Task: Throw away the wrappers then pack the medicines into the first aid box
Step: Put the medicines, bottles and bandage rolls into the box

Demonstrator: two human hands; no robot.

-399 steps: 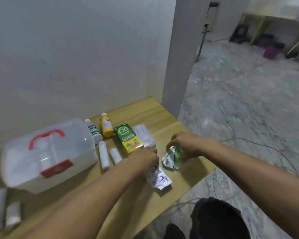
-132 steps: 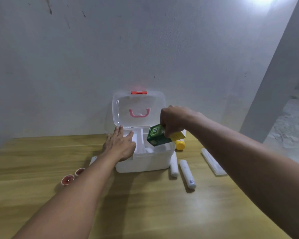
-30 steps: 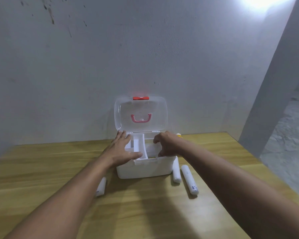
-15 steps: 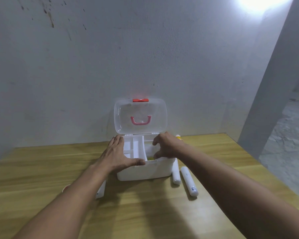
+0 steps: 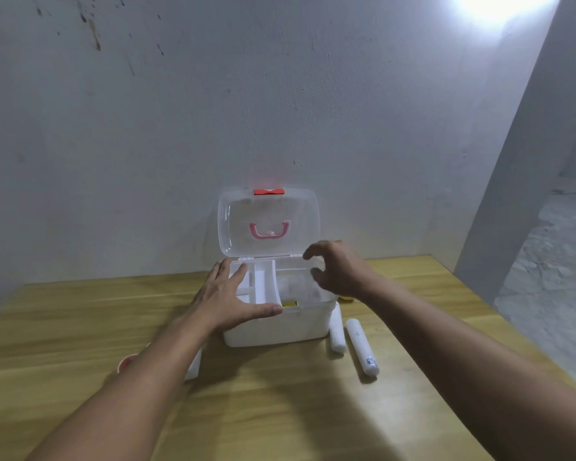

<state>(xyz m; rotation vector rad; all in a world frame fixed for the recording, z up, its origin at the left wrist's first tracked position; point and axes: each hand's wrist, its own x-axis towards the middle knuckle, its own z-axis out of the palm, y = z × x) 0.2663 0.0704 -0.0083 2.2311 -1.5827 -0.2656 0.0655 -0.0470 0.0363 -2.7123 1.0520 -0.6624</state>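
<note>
right hand [image 5: 341, 271] has lifted, fingers spread, off the box [image 5: 280, 322]; left hand [image 5: 228, 299] stays flat.

one first aid box [image 5: 276, 324] with one clear lid [image 5: 268, 222], one red latch [image 5: 268, 192] and one pink handle [image 5: 269, 230]. two white rolls [image 5: 362, 346] right of it. two hands [image 5: 228, 298] over it. one worktop [image 5: 280, 410].

The left forearm [image 5: 153, 367] covers most of a white roll [image 5: 193, 362] and a red-rimmed object [image 5: 127, 362] on the desk [image 5: 280, 394]. Behind the right hand [image 5: 341, 271], a yellow item [image 5: 346, 298] barely shows. The first aid box [image 5: 280, 324] hides its contents except a yellow sliver [image 5: 290, 303].
</note>
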